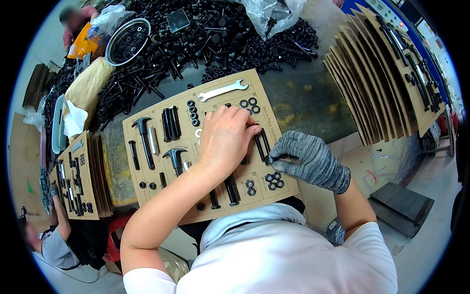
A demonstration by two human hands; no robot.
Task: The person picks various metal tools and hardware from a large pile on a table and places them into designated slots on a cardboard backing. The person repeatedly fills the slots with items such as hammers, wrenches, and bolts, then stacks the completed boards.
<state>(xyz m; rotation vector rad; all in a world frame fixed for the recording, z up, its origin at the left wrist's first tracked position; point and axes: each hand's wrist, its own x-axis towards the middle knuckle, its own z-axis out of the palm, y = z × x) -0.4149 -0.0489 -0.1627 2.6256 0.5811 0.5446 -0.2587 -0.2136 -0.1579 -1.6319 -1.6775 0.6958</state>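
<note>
A brown cardboard sheet (pixel 289 188) lies in front of me with black bolts, nuts, washers and a silver wrench (pixel 223 91) on it. My left hand (pixel 223 132) is bare and reaches across the sheet, its fingers bent together at the upper end of a pair of black bolts (pixel 262 143). What those fingers hold, if anything, is hidden. In a grey knit glove, my right hand (pixel 313 159) pinches the lower end of one of these bolts at the sheet's right side. Two T-shaped black pins (pixel 175 157) and two silver tubes (pixel 153 140) lie left of my left hand.
Loose black bolts and nuts (pixel 196 41) are heaped across the far table, beside a metal bowl (pixel 128 41). Filled cardboard sheets stand in a row (pixel 382 83) at right and another (pixel 81 181) at left. Co-workers sit at the left (pixel 58 245) and far left.
</note>
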